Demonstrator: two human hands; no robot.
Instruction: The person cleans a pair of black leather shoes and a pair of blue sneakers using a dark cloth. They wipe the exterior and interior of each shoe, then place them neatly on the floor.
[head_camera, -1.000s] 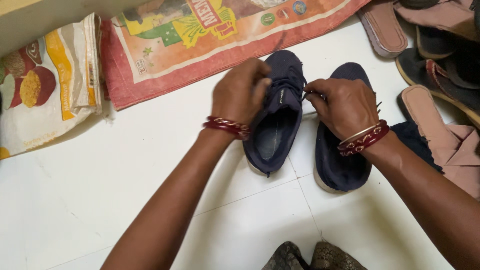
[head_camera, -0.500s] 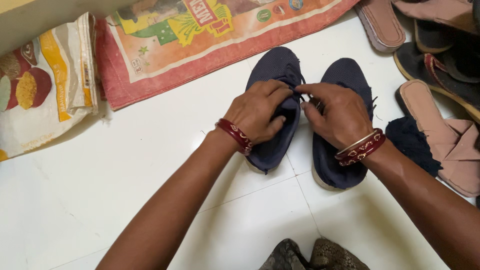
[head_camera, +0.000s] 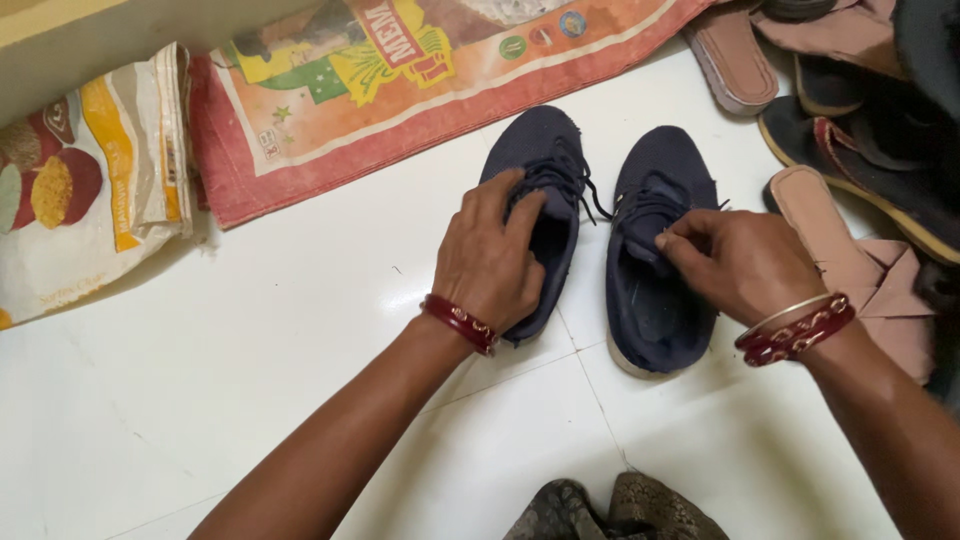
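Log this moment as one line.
left hand: grips left shoe | right hand: pinches right shoe tongue | floor: white tile

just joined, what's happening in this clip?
A person crouched over a white tiled floor is handling a pair of dark blue sneakers. The left hand rests on the left sneaker, fingers at its opening. The right hand pinches the tongue of the right sneaker. Both shoes stand side by side, laces loose. Printed sacks lie beyond them, and a pile of sandals sits to the right.
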